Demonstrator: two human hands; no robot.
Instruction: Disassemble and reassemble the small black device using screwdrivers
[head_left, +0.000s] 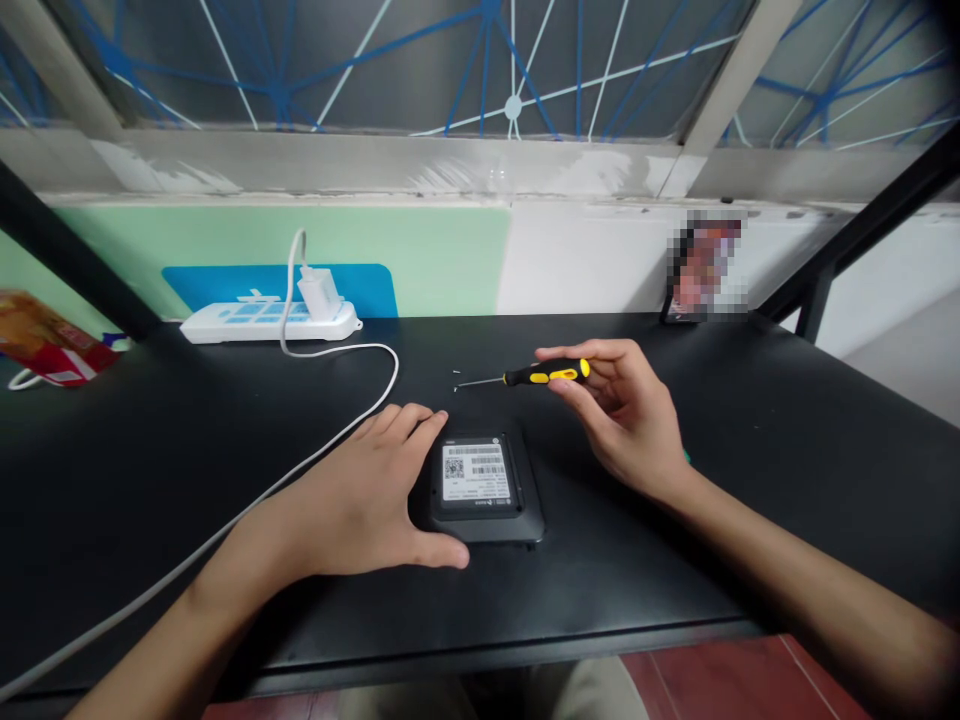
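A black, squarish device point(487, 527) with a white printed label point(475, 473) lies on the black table. Along its left side rests my left hand point(375, 490), thumb and fingers spread around the edge. My right hand point(630, 415) pinches the handle of a black-and-yellow screwdriver point(544, 373) above and to the right of the device. The screwdriver's thin shaft points left, its tip close to a tiny metallic piece point(454, 389). Another small piece point(456, 371) lies just behind that one, too small to make out clearly.
A white power strip point(262, 322) with a plugged-in charger point(319, 292) stands at the back left. Its white cable point(330, 443) runs across the table's left part. A red-and-orange packet point(56, 340) sits far left; a pixelated framed item point(703, 270) leans at the back right.
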